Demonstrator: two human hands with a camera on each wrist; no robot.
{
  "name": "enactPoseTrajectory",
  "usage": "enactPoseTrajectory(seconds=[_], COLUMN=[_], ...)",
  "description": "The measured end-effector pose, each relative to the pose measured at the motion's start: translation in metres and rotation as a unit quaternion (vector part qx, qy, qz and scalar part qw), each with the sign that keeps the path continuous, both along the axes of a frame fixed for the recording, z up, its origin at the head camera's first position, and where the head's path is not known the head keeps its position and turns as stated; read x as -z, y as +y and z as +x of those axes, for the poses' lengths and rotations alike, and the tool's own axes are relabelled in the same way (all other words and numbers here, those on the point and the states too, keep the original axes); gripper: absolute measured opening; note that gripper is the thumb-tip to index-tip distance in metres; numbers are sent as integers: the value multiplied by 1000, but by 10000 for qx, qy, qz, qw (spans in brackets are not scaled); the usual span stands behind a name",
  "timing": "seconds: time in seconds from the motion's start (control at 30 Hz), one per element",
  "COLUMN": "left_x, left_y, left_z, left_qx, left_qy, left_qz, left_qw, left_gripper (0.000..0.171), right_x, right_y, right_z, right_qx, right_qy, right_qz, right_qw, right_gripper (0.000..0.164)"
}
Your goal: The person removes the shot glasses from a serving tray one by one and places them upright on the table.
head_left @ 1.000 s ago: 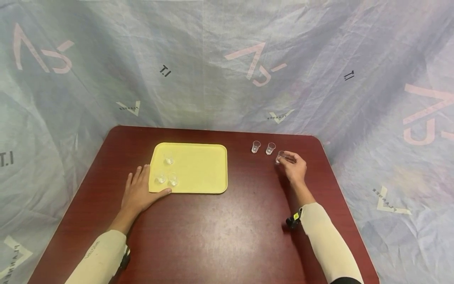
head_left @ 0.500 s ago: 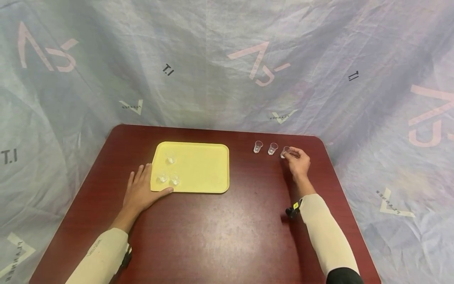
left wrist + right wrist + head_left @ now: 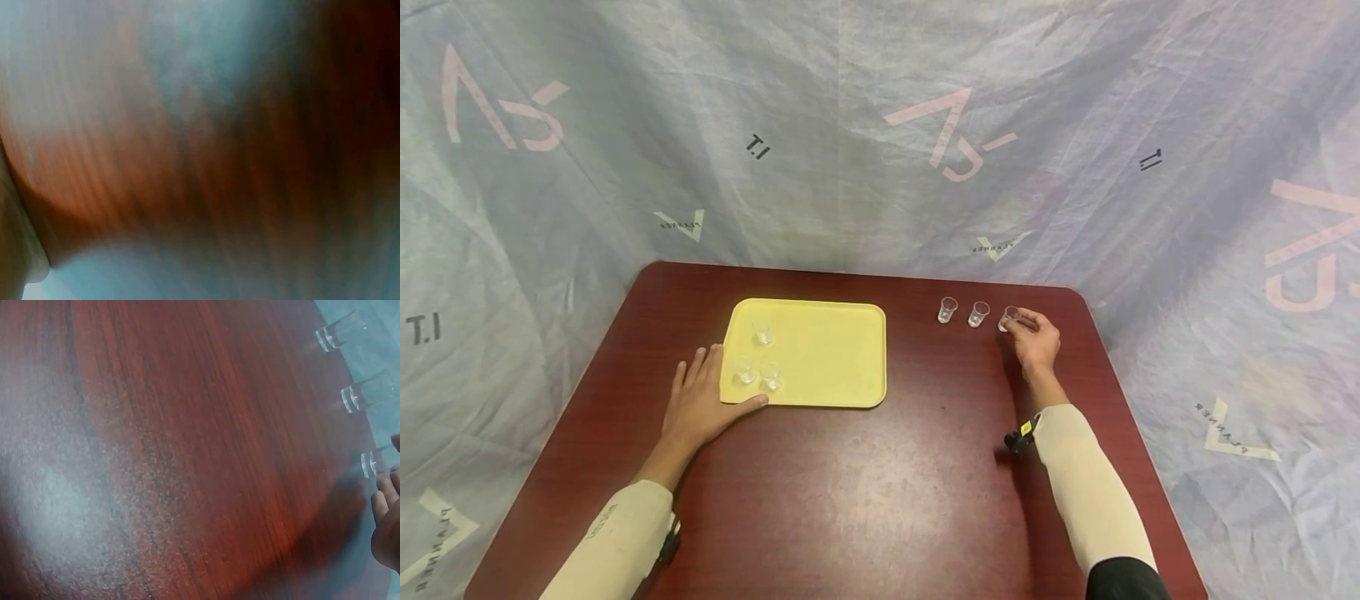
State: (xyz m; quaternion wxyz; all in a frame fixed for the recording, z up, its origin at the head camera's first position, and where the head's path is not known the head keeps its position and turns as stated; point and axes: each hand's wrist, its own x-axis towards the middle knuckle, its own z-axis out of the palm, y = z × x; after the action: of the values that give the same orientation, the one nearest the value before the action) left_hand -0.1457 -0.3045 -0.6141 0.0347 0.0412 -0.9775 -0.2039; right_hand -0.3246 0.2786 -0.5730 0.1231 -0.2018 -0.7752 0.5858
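A red-brown table (image 3: 865, 492) bears the tray (image 3: 827, 350). Well right of the tray, the right hand (image 3: 1037, 342) pinches the farthest glass (image 3: 1009, 315); the left hand (image 3: 697, 407), spread and gripping nothing, rests at the tray's near-left corner. A light, upright pinch should best spare the next glass (image 3: 978, 314).

Creased grey cloth (image 3: 820, 208) — printed with logos — hangs behind a reddish-brown table (image 3: 865, 492).

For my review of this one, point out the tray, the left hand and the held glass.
Tray (image 3: 831, 354): head view, bare part of its yellow surface.
Left hand (image 3: 698, 408): head view, back of the hand.
Held glass (image 3: 375, 461): right wrist view, lower part, by its base.
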Motion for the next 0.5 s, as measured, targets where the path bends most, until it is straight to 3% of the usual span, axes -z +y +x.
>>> enactPoseTrajectory(seconds=[0.5], left_x=[-2], left_y=[1], left_z=[0], left_qx=[4], left_qy=[31], left_qz=[-9], left_qw=[10000], left_gripper=[141], right_x=[8], right_y=[3], right_z=[14], right_qx=[9], right_qy=[23], right_qz=[119], right_qw=[9999], right_gripper=[54])
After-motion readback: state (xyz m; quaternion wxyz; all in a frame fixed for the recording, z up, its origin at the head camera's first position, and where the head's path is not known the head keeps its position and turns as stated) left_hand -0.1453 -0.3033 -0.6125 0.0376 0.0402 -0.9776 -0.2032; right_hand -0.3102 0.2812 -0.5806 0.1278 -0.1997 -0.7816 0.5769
